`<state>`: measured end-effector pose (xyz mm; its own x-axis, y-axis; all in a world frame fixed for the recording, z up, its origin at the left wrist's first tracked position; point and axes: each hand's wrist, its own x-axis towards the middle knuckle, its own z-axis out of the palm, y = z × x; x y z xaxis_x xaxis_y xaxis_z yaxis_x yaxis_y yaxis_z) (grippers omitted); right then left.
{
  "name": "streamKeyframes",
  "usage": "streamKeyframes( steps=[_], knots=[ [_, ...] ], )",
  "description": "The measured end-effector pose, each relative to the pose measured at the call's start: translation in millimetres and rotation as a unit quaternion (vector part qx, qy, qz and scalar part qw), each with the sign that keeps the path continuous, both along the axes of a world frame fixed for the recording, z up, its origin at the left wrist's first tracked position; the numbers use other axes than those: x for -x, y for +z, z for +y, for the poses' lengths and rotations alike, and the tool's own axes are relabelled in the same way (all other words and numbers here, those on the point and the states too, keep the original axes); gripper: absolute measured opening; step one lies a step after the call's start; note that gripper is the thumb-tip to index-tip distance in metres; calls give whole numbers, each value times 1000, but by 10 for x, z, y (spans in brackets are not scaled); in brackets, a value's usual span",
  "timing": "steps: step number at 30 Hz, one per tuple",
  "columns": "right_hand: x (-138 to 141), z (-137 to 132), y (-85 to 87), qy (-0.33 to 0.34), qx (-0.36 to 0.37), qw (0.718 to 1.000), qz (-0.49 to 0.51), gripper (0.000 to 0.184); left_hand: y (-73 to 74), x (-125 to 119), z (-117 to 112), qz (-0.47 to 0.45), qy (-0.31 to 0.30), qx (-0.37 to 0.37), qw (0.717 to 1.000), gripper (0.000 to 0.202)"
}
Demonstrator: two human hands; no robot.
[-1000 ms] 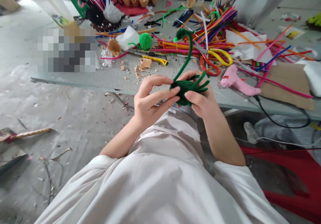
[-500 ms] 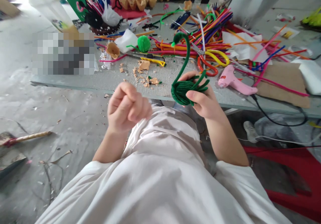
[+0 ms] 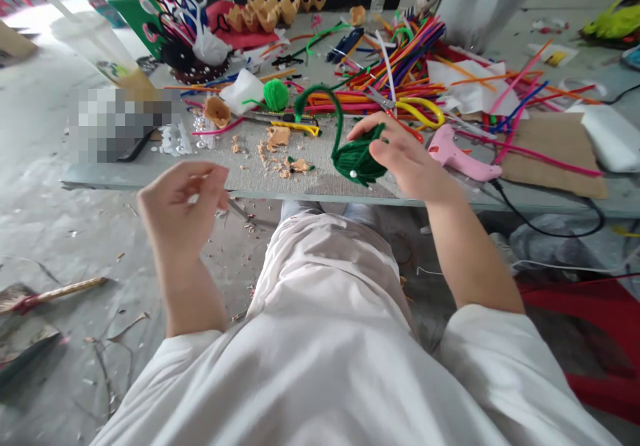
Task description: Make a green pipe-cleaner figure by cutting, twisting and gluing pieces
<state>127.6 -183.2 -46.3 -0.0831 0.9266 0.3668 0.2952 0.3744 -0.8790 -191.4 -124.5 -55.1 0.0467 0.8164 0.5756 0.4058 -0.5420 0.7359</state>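
In my right hand (image 3: 405, 156) is a dark green pipe-cleaner swan (image 3: 357, 156), its long curved neck pointing up and to the left. Fingers and thumb grip the rounded body near the tail, just above the table's front edge. One small white bead (image 3: 353, 174) shows on the lower side of the body. My left hand (image 3: 187, 199) is apart from the swan, off the table edge to the left. Its fingers are curled in, with a small white spot, like a bead, visible in the palm; the fingertips are partly hidden.
A pink glue gun (image 3: 463, 156) lies right of my right hand, its cord hanging over the edge. Scissors (image 3: 420, 113), a green yarn ball (image 3: 275, 95), a yellow cutter (image 3: 300, 128) and many pipe cleaners (image 3: 415, 53) cover the table. At left stands a plastic cup (image 3: 100, 46).
My left hand has moved left, away from the swan. The swan has tipped and its neck has swung left and lower; a white bead now shows on its body.
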Motion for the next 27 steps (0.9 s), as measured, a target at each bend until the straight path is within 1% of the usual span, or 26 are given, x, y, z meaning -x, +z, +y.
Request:
streamKeyframes(
  steps=[1, 2, 4, 6, 7, 9, 10, 11, 13, 15, 16, 18, 19, 20, 21, 22, 23, 24, 25, 26, 27],
  knots=[
    [-66, 95, 32, 2, 1, 1000, -21, 34, 0, -95, 76, 27, -24, -3, 999, 16],
    [-128, 207, 53, 3, 8, 1000, -26, 29, -11, -187, 173, 74, -53, -11, 996, 16],
    [-233, 464, 59, -3, 16, 1000, -18, 21, -61, -356, 390, 167, -98, -59, 979, 22],
    [-300, 722, 16, 3, 25, 999, -20, 20, -130, -494, 590, 195, -140, -73, 968, 17],
    [-318, 837, -17, 11, 27, 999, -31, 21, -166, -544, 674, 189, -149, -78, 967, 19],
    [-329, 1014, -86, 27, 28, 997, -62, 26, -232, -584, 810, 164, -147, -92, 971, 41],
    [-328, 1071, -112, 31, 27, 996, -75, 29, -258, -566, 866, 154, -137, -95, 974, 48],
    [-327, 1106, -129, 31, 24, 996, -84, 32, -277, -519, 916, 153, -125, -89, 976, 50],
    [-340, 1103, -126, 21, 12, 995, -100, 34, -289, -341, 1005, 173, -98, -55, 978, 43],
    [-395, 991, -79, -12, -19, 991, -129, 35, -261, -72, 1076, 210, -57, -19, 976, 43],
    [-443, 890, -48, -42, -40, 987, -151, 36, -233, 82, 1104, 233, -37, -5, 972, 43],
    [-584, 602, 5, -132, -73, 968, -200, 40, -155, 390, 1149, 275, 7, 9, 961, 35],
    [-675, 424, 17, -178, -82, 954, -228, 43, -108, 529, 1171, 291, 28, 15, 956, 32],
    [-774, 237, 15, -225, -79, 929, -283, 47, -60, 651, 1196, 302, 51, 20, 952, 30],
    [-876, 50, -1, -276, -69, 899, -333, 46, -13, 751, 1230, 308, 72, 23, 948, 28],
    [-974, -123, -32, -320, -43, 867, -380, 42, 31, 827, 1277, 313, 90, 24, 945, 26],
    [-1059, -274, -72, -352, 9, 840, -412, 43, 68, 882, 1339, 315, 102, 24, 943, 24],
    [-1126, -395, -119, -371, 80, 819, -431, 45, 96, 917, 1416, 315, 110, 29, 942, 22],
    [-1171, -484, -167, -368, 142, 805, -442, 49, 113, 938, 1506, 314, 114, 38, 942, 21],
    [-1192, -542, -213, -359, 175, 799, -450, 52, 119, 949, 1606, 311, 114, 53, 942, 23],
    [-1192, -573, -253, -353, 191, 795, -455, 54, 114, 958, 1710, 306, 115, 67, 943, 26]
  ],
)
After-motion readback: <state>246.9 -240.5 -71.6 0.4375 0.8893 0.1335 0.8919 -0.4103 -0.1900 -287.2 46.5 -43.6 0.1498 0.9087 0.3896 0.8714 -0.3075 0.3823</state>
